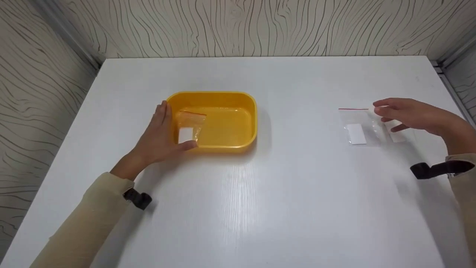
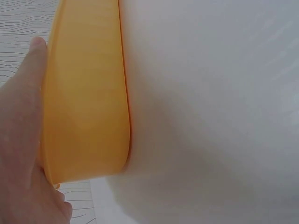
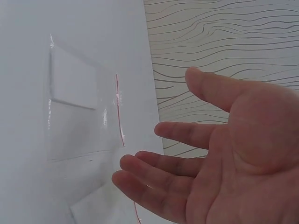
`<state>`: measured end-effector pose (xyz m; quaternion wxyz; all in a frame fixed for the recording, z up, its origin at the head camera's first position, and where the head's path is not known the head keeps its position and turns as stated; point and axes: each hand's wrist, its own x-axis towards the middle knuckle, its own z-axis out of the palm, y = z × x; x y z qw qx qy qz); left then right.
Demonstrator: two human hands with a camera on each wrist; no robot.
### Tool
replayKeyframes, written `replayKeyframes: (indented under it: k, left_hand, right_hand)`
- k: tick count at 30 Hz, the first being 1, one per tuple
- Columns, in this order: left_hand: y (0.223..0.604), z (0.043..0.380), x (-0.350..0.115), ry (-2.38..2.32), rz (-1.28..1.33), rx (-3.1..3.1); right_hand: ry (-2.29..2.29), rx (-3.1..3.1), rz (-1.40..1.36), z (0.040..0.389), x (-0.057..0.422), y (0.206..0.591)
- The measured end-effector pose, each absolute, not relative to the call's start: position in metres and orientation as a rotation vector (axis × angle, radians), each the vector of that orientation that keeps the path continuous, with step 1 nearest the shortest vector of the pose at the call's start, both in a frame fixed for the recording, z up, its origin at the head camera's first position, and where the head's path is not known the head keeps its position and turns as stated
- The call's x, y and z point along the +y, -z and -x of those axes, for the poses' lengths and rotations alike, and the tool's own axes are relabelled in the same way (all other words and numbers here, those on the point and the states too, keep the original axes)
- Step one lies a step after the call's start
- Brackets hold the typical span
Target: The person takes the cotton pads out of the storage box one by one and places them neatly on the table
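My left hand [image 1: 158,136] holds the left end of a yellow plastic tub [image 1: 254,119], with the thumb at the front rim and the fingers along the left side. Inside the tub, against its left wall, leans a clear zip bag [image 1: 195,120] containing a white rectangular piece. Over at the right, my right hand [image 1: 412,113] hovers with spread, slightly bent fingers and nothing in its grasp. Below it lie two more clear zip bags: one [image 3: 77,126] with a red seal line and a white piece inside, and a second bag [image 3: 93,203] partly hidden behind the fingers.
Everything stands on a white table [image 1: 238,208]. Behind it rises a wall panel [image 1: 238,28] with a wood-grain line pattern, and a similar panel borders the left side. Each wrist carries a black camera mount [image 1: 139,199].
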<state>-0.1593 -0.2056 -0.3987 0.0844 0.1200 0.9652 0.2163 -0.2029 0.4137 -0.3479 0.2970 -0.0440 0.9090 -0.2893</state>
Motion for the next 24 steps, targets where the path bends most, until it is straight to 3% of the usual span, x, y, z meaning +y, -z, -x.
replayKeyframes:
  k: [24]
  left_hand:
    - [0.398, 0.158, -0.204, -0.656, -0.32, 2.867]
  right_hand:
    - [0.906, 2.569, 0.204, 0.195, 0.403, 0.331]
